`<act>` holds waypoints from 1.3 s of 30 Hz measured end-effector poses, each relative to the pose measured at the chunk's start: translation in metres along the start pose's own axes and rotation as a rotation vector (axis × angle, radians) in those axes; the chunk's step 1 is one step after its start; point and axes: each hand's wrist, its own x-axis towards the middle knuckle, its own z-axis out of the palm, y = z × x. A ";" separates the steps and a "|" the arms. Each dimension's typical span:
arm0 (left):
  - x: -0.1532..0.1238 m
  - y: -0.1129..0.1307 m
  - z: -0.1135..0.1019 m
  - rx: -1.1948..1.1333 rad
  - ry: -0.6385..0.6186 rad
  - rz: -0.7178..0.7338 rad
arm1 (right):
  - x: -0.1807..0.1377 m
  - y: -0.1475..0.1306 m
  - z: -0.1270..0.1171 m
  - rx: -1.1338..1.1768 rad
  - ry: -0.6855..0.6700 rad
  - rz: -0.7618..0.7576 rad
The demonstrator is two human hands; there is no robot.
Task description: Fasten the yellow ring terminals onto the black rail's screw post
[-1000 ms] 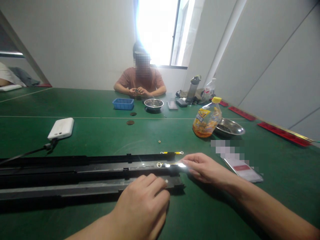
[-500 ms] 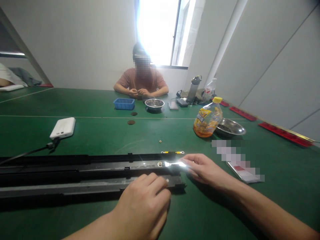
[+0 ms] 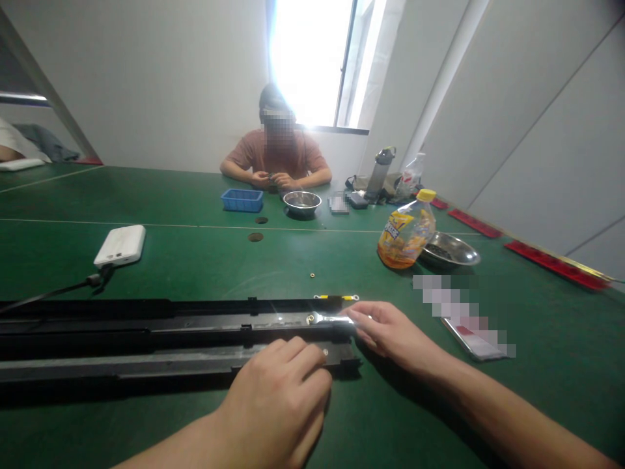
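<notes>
My right hand (image 3: 383,329) pinches a shiny metal wrench (image 3: 334,319) at its right end. The wrench lies along the far black rail (image 3: 205,324), its head at a small brass-coloured nut (image 3: 311,318). Whether the jaws fully seat on the nut is too small to tell. My left hand (image 3: 280,387) is curled over the nearer black rail (image 3: 166,365) close to its right end, its fingertips partly hidden. Just behind the rails lies a yellow-and-black cable with ring terminals (image 3: 336,298). A loose brass nut (image 3: 312,275) sits farther back on the green table (image 3: 219,260).
At right stand a bottle with a yellow cap (image 3: 406,231), a metal bowl (image 3: 454,251) with small parts and a blurred flat object (image 3: 476,332). At left is a white device (image 3: 120,245) with a cable. Across the table, a person sits behind a blue basket (image 3: 243,200) and another bowl (image 3: 302,204).
The wrench has shifted slightly to the left, its head now closer against the nut, and the bright glare on it has faded. My left hand keeps its place on the near rail.
</notes>
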 end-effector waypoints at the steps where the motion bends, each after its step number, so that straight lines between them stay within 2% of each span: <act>1: 0.000 0.000 0.000 0.001 0.002 0.000 | 0.000 0.000 0.002 0.006 0.008 0.004; 10: 0.000 0.001 -0.001 0.009 0.015 0.000 | 0.005 0.014 0.001 0.135 0.051 0.018; 16: 0.001 0.001 0.000 -0.009 0.008 -0.003 | 0.002 0.012 -0.003 0.162 0.109 0.001; 24: 0.000 0.001 -0.001 -0.006 0.002 -0.005 | 0.001 0.013 -0.014 0.183 0.095 0.068; 30: 0.000 0.000 -0.002 -0.002 0.013 0.006 | -0.003 0.007 -0.011 0.134 0.047 0.073; 39: 0.000 0.000 -0.001 -0.005 -0.016 -0.009 | -0.003 0.006 -0.006 0.048 0.066 0.046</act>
